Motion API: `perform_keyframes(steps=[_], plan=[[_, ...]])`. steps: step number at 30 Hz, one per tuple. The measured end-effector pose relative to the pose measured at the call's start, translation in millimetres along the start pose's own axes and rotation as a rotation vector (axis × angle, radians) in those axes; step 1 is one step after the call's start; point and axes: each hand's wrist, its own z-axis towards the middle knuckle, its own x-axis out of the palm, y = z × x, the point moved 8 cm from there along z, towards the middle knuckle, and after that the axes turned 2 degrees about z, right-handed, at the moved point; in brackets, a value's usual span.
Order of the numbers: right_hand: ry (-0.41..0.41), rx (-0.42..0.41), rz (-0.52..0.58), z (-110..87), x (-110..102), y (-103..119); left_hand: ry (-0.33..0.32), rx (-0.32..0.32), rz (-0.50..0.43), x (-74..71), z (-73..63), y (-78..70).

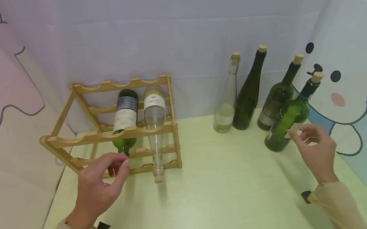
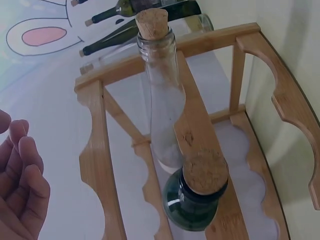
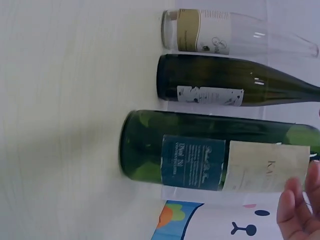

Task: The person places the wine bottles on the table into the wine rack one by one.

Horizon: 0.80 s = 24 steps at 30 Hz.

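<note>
My left hand (image 1: 98, 190) hovers in front of the wooden wine rack (image 1: 111, 134), loosely curled and holding nothing. Nearest to it is the corked neck of a green bottle (image 1: 124, 118) lying in the rack. Beside that bottle lies a clear corked bottle (image 1: 155, 110), its cork (image 2: 152, 24) facing the front. Over on the right, my right hand (image 1: 319, 153) is by the front green wine bottle (image 1: 286, 125), fingers bent and empty. This bottle stands upright, with a blue label (image 3: 193, 162) and a cream label (image 3: 265, 167); my fingertips (image 3: 289, 205) overlap the cream one in the right wrist view.
Behind the front green bottle stand a dark wine bottle (image 1: 276, 102), a slim dark bottle (image 1: 249, 92) and a clear bottle (image 1: 228, 104), all corked. A pale cloth (image 1: 195, 49) hangs behind the table (image 1: 211, 205), and printed cloths flank both sides.
</note>
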Motion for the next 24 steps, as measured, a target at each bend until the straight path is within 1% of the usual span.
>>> perform_keyframes(steps=[3, 8, 12, 16, 19, 24], plan=[[-0.006, 0.082, -0.02, 1.5, 0, -11, 0.021, 0.027, -0.026, 8.8, 1.8, -8.3], [0.048, 0.19, -0.049, 4.2, 7, -29, 0.054, 0.067, -0.045, 23.7, 6.0, -23.0], [0.11, 0.23, -0.06, 8.5, 14, -38, 0.086, 0.107, -0.048, 35.1, 10.6, -35.9], [0.194, 0.254, -0.059, 13.6, 25, -43, 0.127, 0.139, -0.086, 45.5, 13.5, -48.4], [0.248, 0.28, -0.079, 16.0, 33, -49, 0.156, 0.161, -0.102, 53.2, 13.0, -57.4], [0.313, 0.35, -0.091, 16.5, 43, -63, 0.204, 0.19, -0.099, 66.0, 8.6, -71.0]])
